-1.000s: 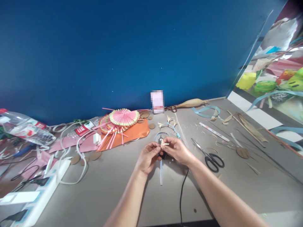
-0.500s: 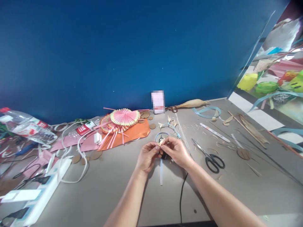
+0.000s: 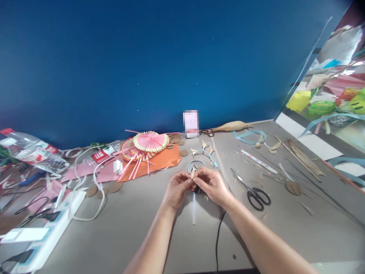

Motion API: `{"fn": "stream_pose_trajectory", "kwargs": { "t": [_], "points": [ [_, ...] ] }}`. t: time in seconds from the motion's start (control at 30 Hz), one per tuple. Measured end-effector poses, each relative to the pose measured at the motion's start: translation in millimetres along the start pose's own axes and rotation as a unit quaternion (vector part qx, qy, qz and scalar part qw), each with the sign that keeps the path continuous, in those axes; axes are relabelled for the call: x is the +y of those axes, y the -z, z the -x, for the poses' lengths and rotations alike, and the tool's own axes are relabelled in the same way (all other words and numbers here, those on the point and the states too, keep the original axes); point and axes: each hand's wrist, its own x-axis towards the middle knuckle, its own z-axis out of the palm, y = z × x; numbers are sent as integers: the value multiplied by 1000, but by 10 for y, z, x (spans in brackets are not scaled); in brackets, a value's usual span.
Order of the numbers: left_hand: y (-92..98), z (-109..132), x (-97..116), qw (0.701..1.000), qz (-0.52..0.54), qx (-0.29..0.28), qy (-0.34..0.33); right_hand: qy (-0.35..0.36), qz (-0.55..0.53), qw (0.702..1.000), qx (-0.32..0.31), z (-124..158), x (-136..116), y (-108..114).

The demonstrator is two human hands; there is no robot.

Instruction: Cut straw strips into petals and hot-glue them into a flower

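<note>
Over the middle of the table, my left hand point(image 3: 177, 189) and my right hand point(image 3: 212, 186) meet, fingers closed in a pinch. Between the fingertips is a small pale piece of what looks like dried husk point(image 3: 192, 173). Beneath them lies a dark tool, apparently a hot glue gun point(image 3: 196, 189), largely covered by the hands. A translucent glue stick point(image 3: 194, 213) juts from it toward me, and a black cord point(image 3: 218, 236) runs to the near edge. Just beyond the fingers sit a light-blue hoop and pale husk flowers point(image 3: 205, 146).
Black-handled scissors point(image 3: 258, 198) lie right of my hands, near a white marker-like stick point(image 3: 259, 161) and a round wooden disc point(image 3: 293, 187). Pink paper fans point(image 3: 151, 141) rest on orange paper point(image 3: 168, 161). Farther left are a plastic bottle point(image 3: 34, 154) and a power strip point(image 3: 61, 228).
The fingers have shifted slightly around the pale piece, and more of it shows above the fingertips. Both hands stay in the same place, and the things on the table have not moved.
</note>
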Motion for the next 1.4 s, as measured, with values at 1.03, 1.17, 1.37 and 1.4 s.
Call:
{"fn": "stream_pose_trajectory", "kwargs": {
  "t": [1.03, 1.17, 1.37, 1.4],
  "points": [
    [-15, 24, -65, 965, -196, 71, -161, 135, 244, 958, 59, 56, -91, 29],
    [-32, 36, -34, 963, -210, 46, -159, 79, 153, 982, 77, 56, -132, 37],
    [-67, 48, -23, 961, -219, 8, -167, 14, 49, 998, 45, 36, -184, 44],
    [-69, 51, -26, 960, -224, 3, -168, 9, 41, 998, 51, 31, -188, 43]
  ]
}}
